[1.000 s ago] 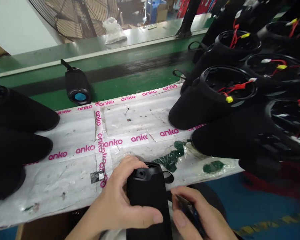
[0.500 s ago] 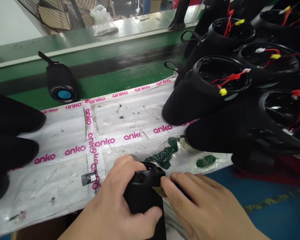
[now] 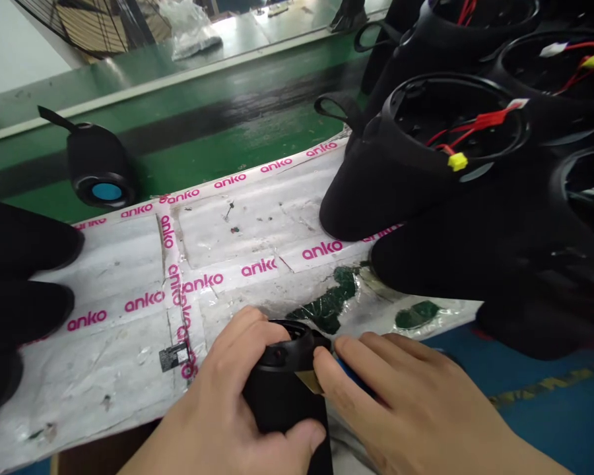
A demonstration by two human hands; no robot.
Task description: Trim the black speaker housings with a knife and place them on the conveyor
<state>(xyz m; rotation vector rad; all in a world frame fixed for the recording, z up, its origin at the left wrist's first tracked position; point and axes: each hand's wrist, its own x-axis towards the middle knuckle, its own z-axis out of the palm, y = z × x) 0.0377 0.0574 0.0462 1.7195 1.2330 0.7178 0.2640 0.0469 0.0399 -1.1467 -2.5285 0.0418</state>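
The left grip (image 3: 228,396) is a bare human hand — smooth-backed, with a rounded thumb (image 3: 303,437) — running into an uncovered left forearm (image 3: 165,448). The right grip (image 3: 396,396) is bare too, faintly creased at the index finger (image 3: 344,392), the right forearm (image 3: 519,452) uncovered toward the near right corner.

The bench (image 3: 103,359) is covered with a white sheet, crossed by pink-lettered tape (image 3: 321,249). On its left rest dark cylinders (image 3: 24,237), on its right black housings (image 3: 400,181) with open tops. A small dark label (image 3: 171,357) lies at near left. On the far green surface (image 3: 228,142) sits one speaker (image 3: 96,155); on the metal ledge (image 3: 252,39) behind, a plastic bag (image 3: 191,30).
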